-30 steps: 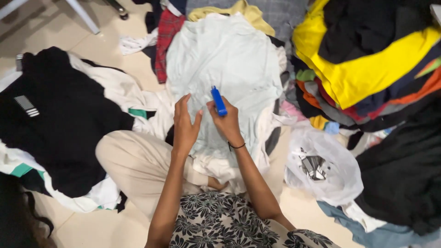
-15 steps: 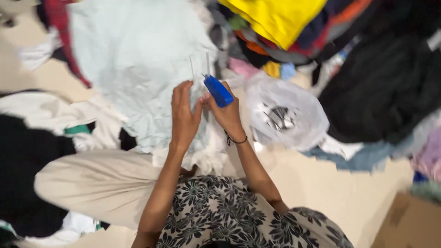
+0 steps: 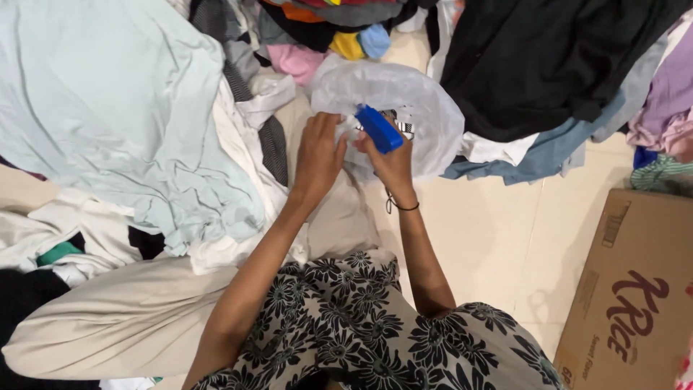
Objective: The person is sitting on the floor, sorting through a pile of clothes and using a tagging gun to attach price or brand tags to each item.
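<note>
My right hand grips a small blue plastic tool, held up at an angle. My left hand is close beside it, fingers bent toward the right hand and touching something small between them that I cannot make out. Both hands hover over a translucent white plastic bag lying on the floor. A pale mint garment is spread out to the left of my hands. My bent leg in beige trousers lies below it.
Heaps of clothes ring the spot: a black garment and blue-grey cloth at the right, coloured pieces at the top, white and black ones at the left. A cardboard box stands at the lower right on the tiled floor.
The view has swung right: my hands, still on the blue tool, went from over the mint garment to over the plastic bag. The cardboard box has come into view.
</note>
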